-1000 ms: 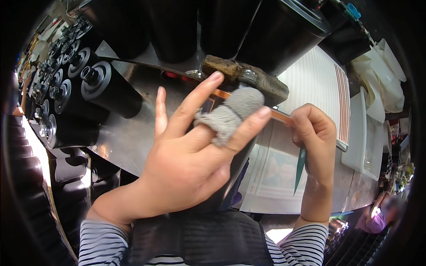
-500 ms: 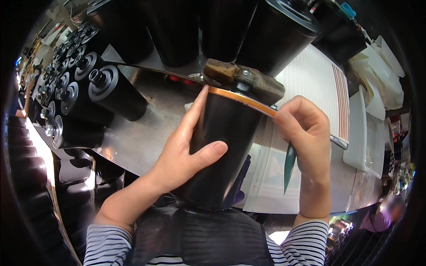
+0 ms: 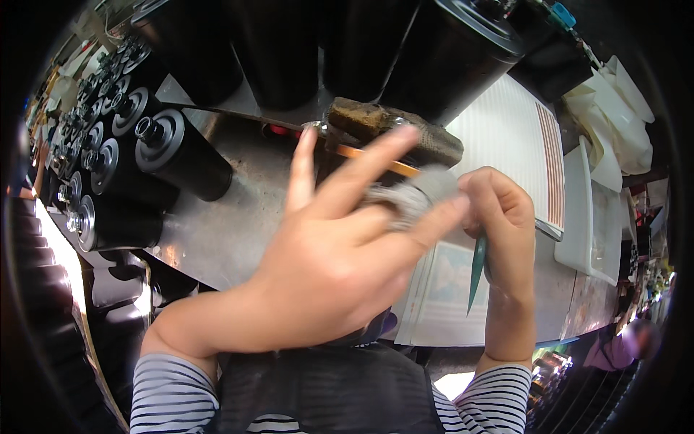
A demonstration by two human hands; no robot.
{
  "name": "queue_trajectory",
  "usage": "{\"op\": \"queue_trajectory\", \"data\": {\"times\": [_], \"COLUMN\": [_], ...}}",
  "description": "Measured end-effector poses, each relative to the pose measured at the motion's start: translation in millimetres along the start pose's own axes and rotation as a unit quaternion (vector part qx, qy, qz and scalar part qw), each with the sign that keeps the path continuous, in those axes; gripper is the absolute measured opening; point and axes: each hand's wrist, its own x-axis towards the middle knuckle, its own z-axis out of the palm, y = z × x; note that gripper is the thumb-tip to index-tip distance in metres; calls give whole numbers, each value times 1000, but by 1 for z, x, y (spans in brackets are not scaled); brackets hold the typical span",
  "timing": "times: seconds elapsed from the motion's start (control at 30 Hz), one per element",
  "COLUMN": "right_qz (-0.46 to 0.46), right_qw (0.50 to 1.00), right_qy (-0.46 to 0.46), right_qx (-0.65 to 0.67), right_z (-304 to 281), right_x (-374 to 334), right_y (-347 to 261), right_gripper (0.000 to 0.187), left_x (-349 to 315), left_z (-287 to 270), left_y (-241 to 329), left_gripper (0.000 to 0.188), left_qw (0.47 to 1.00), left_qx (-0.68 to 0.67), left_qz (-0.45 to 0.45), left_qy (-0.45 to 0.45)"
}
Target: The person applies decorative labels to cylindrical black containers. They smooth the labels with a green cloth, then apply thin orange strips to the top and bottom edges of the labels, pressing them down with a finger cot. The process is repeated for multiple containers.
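My left hand (image 3: 340, 267) crosses in front of a black cylinder, hiding most of it. Two of its fingers stretch out, while the thumb and a bent finger close on a blurred grey-white wad (image 3: 408, 201), cloth-like in look. An orange strip (image 3: 401, 168) along the cylinder's top edge shows between the fingers. Just beyond lies a worn brown block (image 3: 358, 114). My right hand (image 3: 502, 217) is closed, with thumb and index fingertip together beside the wad. From under its fingers a green pointed blade-like tool (image 3: 476, 275) hangs down.
Several black canisters (image 3: 177, 155) with ringed tops lie stacked at left. Large black cylinders (image 3: 459, 54) stand along the back. To the right are a striped white pad (image 3: 517, 137) and a white plastic tray (image 3: 591, 210). A person (image 3: 614, 351) is far right.
My left hand has left the cylinder's side and swung right across its front, now with the grey wad in its fingers. The right hand stays nearly in place with the green tool.
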Motion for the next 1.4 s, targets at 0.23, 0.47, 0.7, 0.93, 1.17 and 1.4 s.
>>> {"op": "queue_trajectory", "data": {"times": [0.23, 0.47, 0.7, 0.93, 1.17, 1.4], "right_qz": [-14, -3, 26, 18, -8, 8], "right_qw": [1000, 1000, 999, 999, 998, 1000], "right_qy": [-19, -28, -11, 5, -13, 8], "right_qx": [12, -9, 18, -36, -68, -27], "right_z": [23, 15, 14, 18, 26, 22], "right_x": [5, 7, 2, 7, 10, 5], "right_y": [-10, -2, -6, -8, -14, -10], "right_gripper": [15, 15, 23, 14, 14, 11], "left_x": [-30, -17, 1, -25, -35, -11], "left_z": [40, -3, 9, 15, 21, 9], "left_y": [-28, -7, 2, -9, -23, 4], "left_gripper": [94, 57, 55, 93, 80, 57], "left_qw": [807, 998, 997, 940, 979, 992], "left_qx": [-543, 19, 76, -286, -146, 123], "left_qz": [-218, -67, 11, -186, -120, -27], "left_qy": [83, -8, 31, 28, 76, 3]}}
